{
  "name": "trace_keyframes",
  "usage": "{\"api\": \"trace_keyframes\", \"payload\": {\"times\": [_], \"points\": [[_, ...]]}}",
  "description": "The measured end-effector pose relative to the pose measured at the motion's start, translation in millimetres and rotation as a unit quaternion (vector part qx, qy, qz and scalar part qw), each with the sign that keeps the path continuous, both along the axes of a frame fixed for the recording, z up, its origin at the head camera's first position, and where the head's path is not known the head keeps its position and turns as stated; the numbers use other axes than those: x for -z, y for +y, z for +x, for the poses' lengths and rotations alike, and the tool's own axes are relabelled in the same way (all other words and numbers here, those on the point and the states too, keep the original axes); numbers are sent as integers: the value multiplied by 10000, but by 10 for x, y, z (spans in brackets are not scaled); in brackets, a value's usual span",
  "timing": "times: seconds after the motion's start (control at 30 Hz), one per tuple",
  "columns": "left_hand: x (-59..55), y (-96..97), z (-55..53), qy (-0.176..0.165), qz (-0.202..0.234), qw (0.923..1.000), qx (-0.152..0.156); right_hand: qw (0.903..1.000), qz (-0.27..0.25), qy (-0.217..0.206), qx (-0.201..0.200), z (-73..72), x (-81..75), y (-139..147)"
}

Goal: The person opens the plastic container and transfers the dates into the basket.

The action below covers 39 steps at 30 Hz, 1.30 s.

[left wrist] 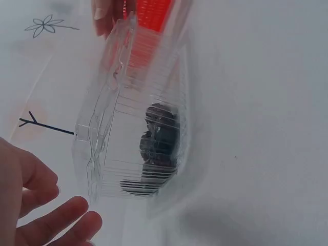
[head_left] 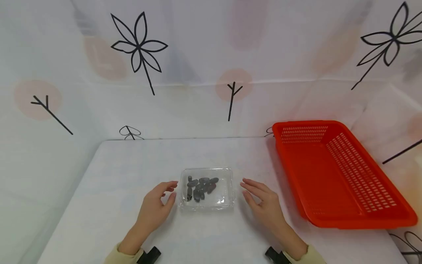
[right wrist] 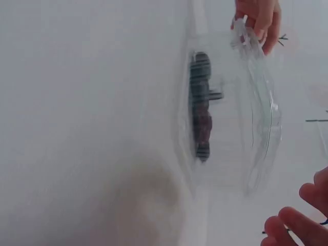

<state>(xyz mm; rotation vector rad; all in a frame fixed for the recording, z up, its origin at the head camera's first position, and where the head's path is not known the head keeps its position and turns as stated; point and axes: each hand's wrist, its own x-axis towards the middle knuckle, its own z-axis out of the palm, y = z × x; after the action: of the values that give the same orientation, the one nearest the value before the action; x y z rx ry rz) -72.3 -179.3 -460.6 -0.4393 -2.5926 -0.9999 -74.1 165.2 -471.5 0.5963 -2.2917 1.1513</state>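
Note:
A clear plastic clamshell box [head_left: 223,190] stands on the white table, with its lid lying over the top. Inside, several dark, oblong, grape-like fruits [head_left: 199,186] are gathered mostly toward the left; through the ribbed wall in the left wrist view these fruits [left wrist: 160,138] rest low at the bottom. My left hand [head_left: 156,204] is beside the box's left side, fingers loosely bent and thumb apart, holding nothing. Off the right side is my right hand [head_left: 263,201], its fingers relaxed and pointing at the box with a gap between. In the right wrist view, fingertips [right wrist: 279,228] show below the lid's edge.
A large red plastic basket [head_left: 336,183] with slotted walls sits at the table's right. Behind the table [head_left: 141,157] hangs a pale cloth [head_left: 194,110] printed with black plant drawings. Each wrist wears a black strap-on device.

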Motion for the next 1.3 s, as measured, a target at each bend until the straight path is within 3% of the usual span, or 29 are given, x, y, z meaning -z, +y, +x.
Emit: {"api": "trace_keyframes", "payload": {"times": [0.1,0.2,0.43,0.7,0.77,0.93,1.17,1.3], "points": [[7,0,0,-495,548,9972,-74,9996,-236,-104,-70,0,-13,-86],[14,-3,2,-1046,1136,9879,-112,9993,-318,-161,-146,5,-33,-186],[16,13,45,-2496,2123,9443,-289,9965,-367,-138,-733,-5,-45,-420],[54,28,100,-3373,2790,8988,-226,9910,-270,130,-1302,-31,-104,-738],[58,25,109,-3526,2883,8901,-166,9901,-149,188,-1381,-26,-136,-819],[89,24,122,-3713,3060,8766,-49,9875,331,352,-1502,-7,-195,-1022],[130,37,136,-3990,3389,8519,122,9802,898,599,-1660,1,-183,-1252],[143,40,137,-4021,3529,8445,244,9778,1101,455,-1722,-19,-164,-1321]]}}
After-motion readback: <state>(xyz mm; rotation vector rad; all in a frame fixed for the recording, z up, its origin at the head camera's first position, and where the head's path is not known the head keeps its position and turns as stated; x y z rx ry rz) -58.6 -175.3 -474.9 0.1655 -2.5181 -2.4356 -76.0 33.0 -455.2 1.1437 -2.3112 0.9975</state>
